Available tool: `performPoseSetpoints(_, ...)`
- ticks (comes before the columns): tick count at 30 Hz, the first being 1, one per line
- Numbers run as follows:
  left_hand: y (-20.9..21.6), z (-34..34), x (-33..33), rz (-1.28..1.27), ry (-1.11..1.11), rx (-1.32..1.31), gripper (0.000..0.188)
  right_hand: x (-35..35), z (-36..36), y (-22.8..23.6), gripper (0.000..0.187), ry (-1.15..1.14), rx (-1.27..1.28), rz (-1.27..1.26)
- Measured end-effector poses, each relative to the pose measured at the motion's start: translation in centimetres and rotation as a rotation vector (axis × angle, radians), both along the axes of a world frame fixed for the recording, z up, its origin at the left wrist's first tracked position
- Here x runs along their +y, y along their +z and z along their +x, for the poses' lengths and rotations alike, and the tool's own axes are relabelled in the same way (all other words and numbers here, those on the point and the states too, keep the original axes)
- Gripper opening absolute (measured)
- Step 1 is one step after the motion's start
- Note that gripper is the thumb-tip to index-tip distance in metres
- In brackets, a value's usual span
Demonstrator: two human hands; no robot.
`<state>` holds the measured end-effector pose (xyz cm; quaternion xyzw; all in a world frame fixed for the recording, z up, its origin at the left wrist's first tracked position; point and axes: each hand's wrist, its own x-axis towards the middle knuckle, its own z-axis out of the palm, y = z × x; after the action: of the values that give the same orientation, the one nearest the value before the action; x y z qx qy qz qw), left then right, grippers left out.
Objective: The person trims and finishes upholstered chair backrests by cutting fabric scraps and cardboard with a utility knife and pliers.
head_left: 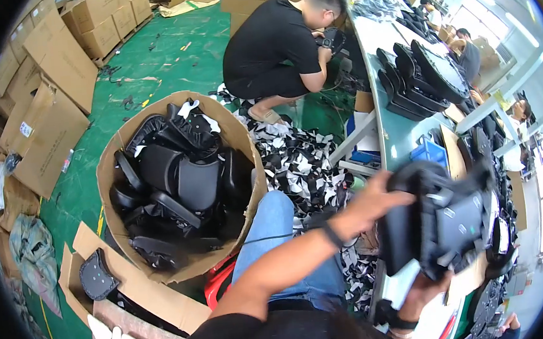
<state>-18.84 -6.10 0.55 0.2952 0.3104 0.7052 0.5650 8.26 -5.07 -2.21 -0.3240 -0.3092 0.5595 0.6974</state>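
Over the edge of the workbench at the right, I hold a black upholstered pad (454, 222) on its side, with its hard underside and several small metal pieces showing. My left hand (379, 202) is closed on its upper left edge. My right hand (424, 291) grips it from below, its fingers partly hidden by the pad. Some of the pad is smeared by motion. To my left stands a large round cardboard bin (257, 190) heaped with black padded parts (168, 171).
A person in black (268, 48) crouches ahead beside the bench (397, 140). Black and white scraps (303, 160) cover the floor near my legs. Stacked black pads (421, 81) and a blue bin (428, 152) sit on the bench. Cartons (45, 136) line the left.
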Motion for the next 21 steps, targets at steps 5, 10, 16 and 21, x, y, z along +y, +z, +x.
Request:
performPoseSetpoints(5, -3.5, 23.1, 12.7, 0.124, -0.254, 0.273, 0.079, -0.4, 11.9, 4.1, 0.069, 0.139, 0.551, 0.012)
performPoseSetpoints(10, -3.0, 11.8, 8.2, 0.510, -0.146, 0.487, 0.047, 7.2, 23.5, -3.7, 0.055, -0.288, -0.363, -0.150)
performPoseSetpoints(16, -17.0, -18.5, -11.4, -0.710, 1.681, 0.416, 0.028, -1.9, -27.3, -1.9, 0.041, 0.851, -0.979, 0.057)
performPoseSetpoints(21, -31.8, -24.8, -24.5, -1.296, 1.760, -0.029, 0.069, -5.3, -53.5, -19.5, 0.081, 1.405, -1.245, 0.940)
